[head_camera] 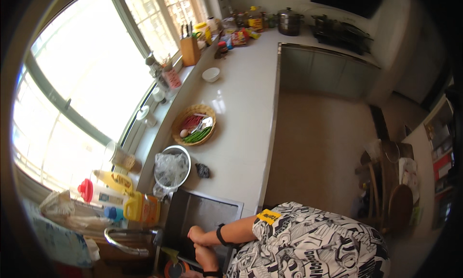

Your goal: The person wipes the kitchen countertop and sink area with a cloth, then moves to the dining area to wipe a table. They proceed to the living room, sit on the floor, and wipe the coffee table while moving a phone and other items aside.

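My right hand point(198, 235) and my left hand point(206, 257) are together over the dark sink point(213, 205), one against the other. Black bands circle both wrists. Their fingers are curled and partly hidden, so whether anything lies between them cannot be told. Left of the hands, a chrome faucet point(124, 246) arches over the counter's back edge. A yellow-green cloth point(171, 255) hangs near the sink's lower part. Beneath it is a round orange-rimmed item point(176, 269), cut by the frame's bottom.
Beyond the sink stand a metal bowl with clear plastic bags point(171, 167), a black crumpled bag point(203, 170) and a wicker basket point(195, 142) holding green beans and an egg. Detergent bottles point(141, 207) crowd the windowsill side. A white bowl point(211, 75) and knife block point(190, 51) sit farther off.
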Tool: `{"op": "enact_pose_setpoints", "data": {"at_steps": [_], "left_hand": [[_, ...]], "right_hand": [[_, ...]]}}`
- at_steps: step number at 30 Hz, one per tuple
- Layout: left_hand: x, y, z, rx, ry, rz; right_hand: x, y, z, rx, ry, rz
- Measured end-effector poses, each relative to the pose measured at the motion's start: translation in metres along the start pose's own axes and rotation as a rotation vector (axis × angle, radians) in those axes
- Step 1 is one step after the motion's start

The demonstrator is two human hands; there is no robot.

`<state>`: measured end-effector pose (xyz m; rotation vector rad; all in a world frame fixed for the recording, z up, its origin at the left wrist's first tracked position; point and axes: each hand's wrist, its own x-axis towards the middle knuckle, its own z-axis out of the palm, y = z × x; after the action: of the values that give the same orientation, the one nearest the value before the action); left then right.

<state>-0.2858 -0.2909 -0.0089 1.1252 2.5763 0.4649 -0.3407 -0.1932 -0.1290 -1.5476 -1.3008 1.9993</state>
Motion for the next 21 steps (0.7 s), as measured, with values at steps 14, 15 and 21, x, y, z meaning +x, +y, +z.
{"op": "enact_pose_setpoints", "data": {"at_steps": [14, 15, 21], "left_hand": [[0.007, -0.031, -0.011, -0.124, 0.17, 0.123], [0.009, -0.037, -0.009, -0.163, 0.175, 0.102], [-0.004, -0.06, -0.044, -1.697, -0.344, -0.409]], "right_hand": [[-0.038, -0.041, -0.023, 0.026, -0.237, -0.268], [-0.038, -0.043, -0.027, 0.07, -0.324, -0.299], [-0.1, -0.087, -0.08, -0.67, -0.906, -1.268]]}}
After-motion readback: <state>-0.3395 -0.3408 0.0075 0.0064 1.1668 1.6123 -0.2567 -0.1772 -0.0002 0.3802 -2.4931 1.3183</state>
